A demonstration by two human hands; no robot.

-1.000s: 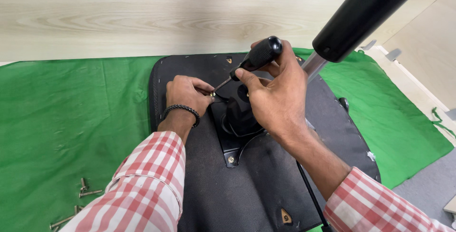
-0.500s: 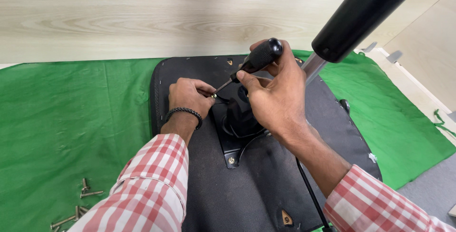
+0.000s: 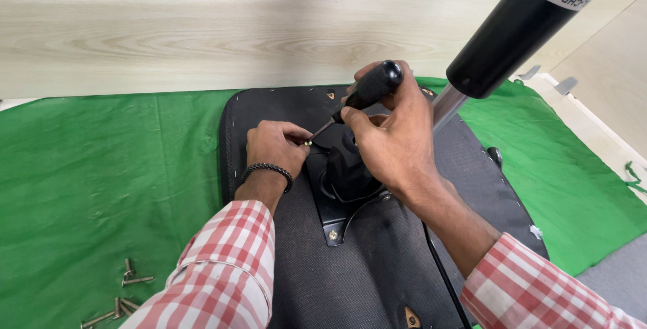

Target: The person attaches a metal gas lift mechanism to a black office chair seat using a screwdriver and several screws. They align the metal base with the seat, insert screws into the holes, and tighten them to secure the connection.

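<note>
Right now: screwdriver on a bolt under a chair seat

So the person's right hand [image 3: 394, 144] is clenched around the black handle of a screwdriver [image 3: 360, 94], tip angled down onto a brass-coloured bolt [image 3: 307, 143]. Left hand [image 3: 273, 148] pinches that bolt at the corner of the black metal mounting plate [image 3: 337, 218], fingers curled tight on it. Plate sits on the upturned black chair seat [image 3: 364, 275], which lies on a green cloth [image 3: 114, 174]. A black gas-lift cylinder [image 3: 522, 22] sticks up toward the camera. Loose screws [image 3: 118, 299] lie on the cloth, well apart, lower left.
</note>
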